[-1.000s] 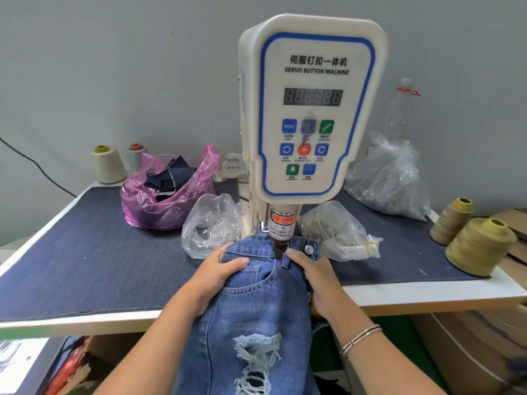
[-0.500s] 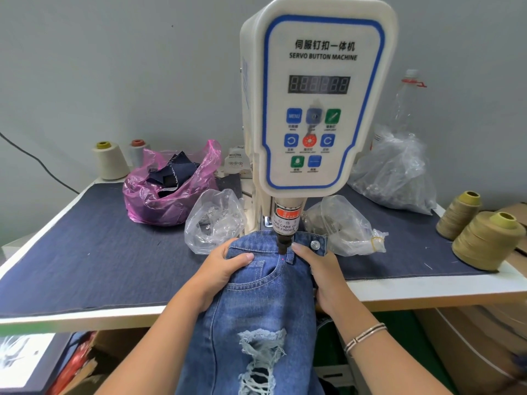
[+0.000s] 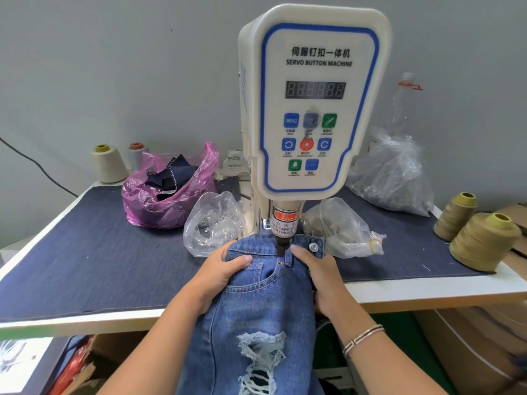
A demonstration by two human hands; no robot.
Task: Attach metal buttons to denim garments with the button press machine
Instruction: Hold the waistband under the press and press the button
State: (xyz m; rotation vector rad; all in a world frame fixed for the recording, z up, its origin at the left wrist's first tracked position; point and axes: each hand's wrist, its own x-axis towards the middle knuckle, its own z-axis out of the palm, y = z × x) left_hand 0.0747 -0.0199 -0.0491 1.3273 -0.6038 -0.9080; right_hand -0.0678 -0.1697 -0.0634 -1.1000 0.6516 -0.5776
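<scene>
jeans (image 3: 256,303): waistband sits under the press head (image 3: 282,246); legs hang off the table (image 3: 427,292) edge toward you.
axis: long axis runs from the press head back to you, waistband pointing away.
handling: soft, heavy denim, likely to drag down; pin it near the waistband.
left hand (image 3: 219,275): fingers curled, gripping the pocket fold left of the press head.
right hand (image 3: 322,277): fingers clamped on the fly edge, beside the set button (image 3: 313,247).

Bright, even, diffuse light with only soft shadows. The centre of the frame is sharp. Wide-angle distortion bows the counter (image 3: 427,292) edge, and the lower left and right corners are smeared.
</scene>
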